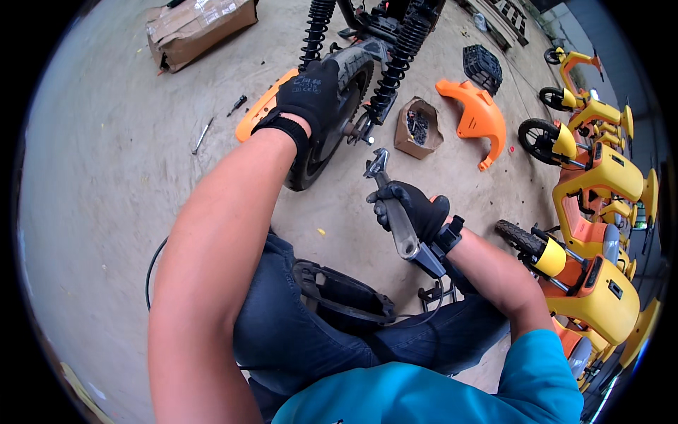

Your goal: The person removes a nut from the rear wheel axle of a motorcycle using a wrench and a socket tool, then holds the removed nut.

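Looked down from head height onto a concrete floor (99,177) and a black wheel (304,174) between 2 coil-spring shock absorbers (402,60). Held an adjustable wrench (401,227) in the black-gloved right hand (420,210), fingers closed around the handle, with the wrench head free in the air near the axle end (369,139) but apart from it. Laid the gloved left hand (313,93) over the upper part of the wheel; could not tell the state of those hidden fingers, gripping or merely resting. Called, by judgement, for a steady left hand against any turning or rocking of the wheel, for jaws set square and snug on the flats before any pull, and for smooth force well down the handle, with knuckles clear of the shock absorbers. Pointed the wrench head forward and slightly left, away from the body and toward the axle end; ran its long axis obliquely, from the head at upper left to the handle's end at lower right. Showed also, to the right of the wheel, an open cardboard box (412,146) of small hardware, then an orange fender (484,113); to the left, an orange panel (256,116) and a slim metal tool (203,136); at far right, parked yellow scooters (600,304).
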The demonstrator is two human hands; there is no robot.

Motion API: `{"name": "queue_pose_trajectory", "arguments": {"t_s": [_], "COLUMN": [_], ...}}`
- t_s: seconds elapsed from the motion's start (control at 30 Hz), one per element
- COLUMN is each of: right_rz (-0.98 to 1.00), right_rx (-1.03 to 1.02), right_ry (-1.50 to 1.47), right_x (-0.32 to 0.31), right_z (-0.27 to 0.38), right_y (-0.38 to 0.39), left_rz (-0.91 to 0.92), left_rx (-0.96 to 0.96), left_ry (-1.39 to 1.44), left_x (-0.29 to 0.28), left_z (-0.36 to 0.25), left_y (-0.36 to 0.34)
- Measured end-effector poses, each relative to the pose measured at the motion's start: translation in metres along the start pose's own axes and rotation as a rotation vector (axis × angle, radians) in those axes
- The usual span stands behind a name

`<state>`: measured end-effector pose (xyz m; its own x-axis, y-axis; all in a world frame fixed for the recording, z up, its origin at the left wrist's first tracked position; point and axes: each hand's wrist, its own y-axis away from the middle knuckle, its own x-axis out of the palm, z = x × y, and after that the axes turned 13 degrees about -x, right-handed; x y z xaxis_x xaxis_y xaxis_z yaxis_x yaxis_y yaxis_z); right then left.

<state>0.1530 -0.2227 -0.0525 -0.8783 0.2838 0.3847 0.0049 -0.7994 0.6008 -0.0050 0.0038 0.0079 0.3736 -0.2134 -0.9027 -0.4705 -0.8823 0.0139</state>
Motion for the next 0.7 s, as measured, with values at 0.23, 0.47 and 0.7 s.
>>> {"name": "queue_pose_trajectory", "arguments": {"t_s": [0.23, 0.47, 0.7], "right_rz": [0.070, -0.031, -0.071], "right_rx": [-0.189, -0.093, -0.098], "right_ry": [0.306, 0.269, 0.218], "right_x": [0.006, 0.015, 0.019], "right_z": [0.017, 0.027, 0.025], "right_y": [0.019, -0.002, -0.014], "left_rz": [0.011, 0.019, 0.012], "left_rx": [0.016, 0.010, -0.011], "left_ry": [0.038, 0.048, 0.039], "left_x": [-0.001, -0.004, -0.004], "left_z": [0.001, 0.000, -0.002], "left_y": [0.000, 0.001, 0.002]}}
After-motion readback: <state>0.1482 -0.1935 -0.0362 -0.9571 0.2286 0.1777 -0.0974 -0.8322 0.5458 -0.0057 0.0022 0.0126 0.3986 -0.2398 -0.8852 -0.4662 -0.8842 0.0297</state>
